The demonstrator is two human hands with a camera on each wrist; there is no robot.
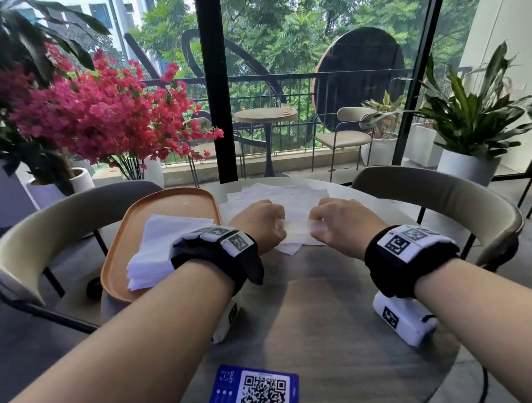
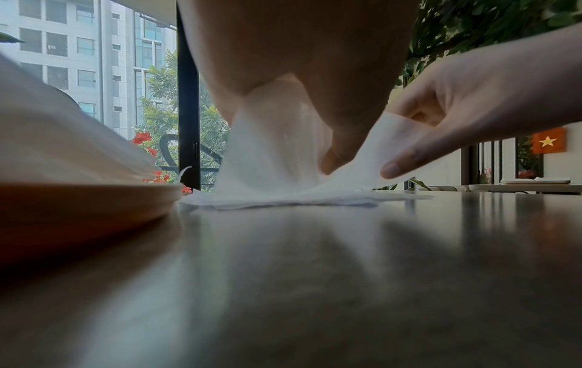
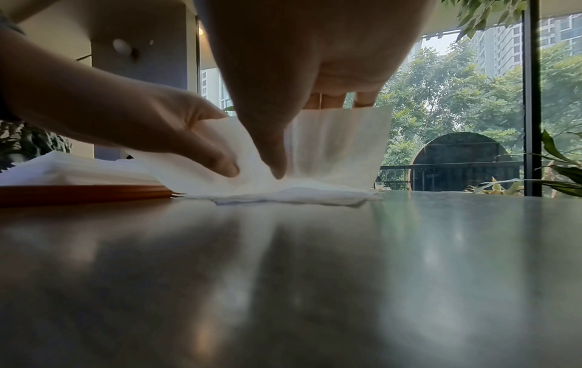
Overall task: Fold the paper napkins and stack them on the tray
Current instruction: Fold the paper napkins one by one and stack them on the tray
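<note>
A thin white paper napkin (image 1: 296, 227) (image 2: 270, 154) (image 3: 333, 149) is lifted off the round table, its lower part still lying on the top. My left hand (image 1: 260, 223) (image 2: 315, 119) pinches its left end and my right hand (image 1: 338, 224) (image 3: 277, 139) pinches its right end. Both hands sit close together at the table's middle. The orange oval tray (image 1: 117, 259) (image 2: 94, 199) (image 3: 78, 193) lies left of them with a stack of folded napkins (image 1: 161, 249) (image 3: 63, 166) on it. More unfolded napkins (image 1: 276, 191) lie spread behind the hands.
A blue card with a QR code (image 1: 253, 394) lies at the table's near edge. Two beige chairs (image 1: 52, 228) (image 1: 440, 195) stand at the far left and right. Pink flowers (image 1: 94, 112) and potted plants stand beyond, by the window.
</note>
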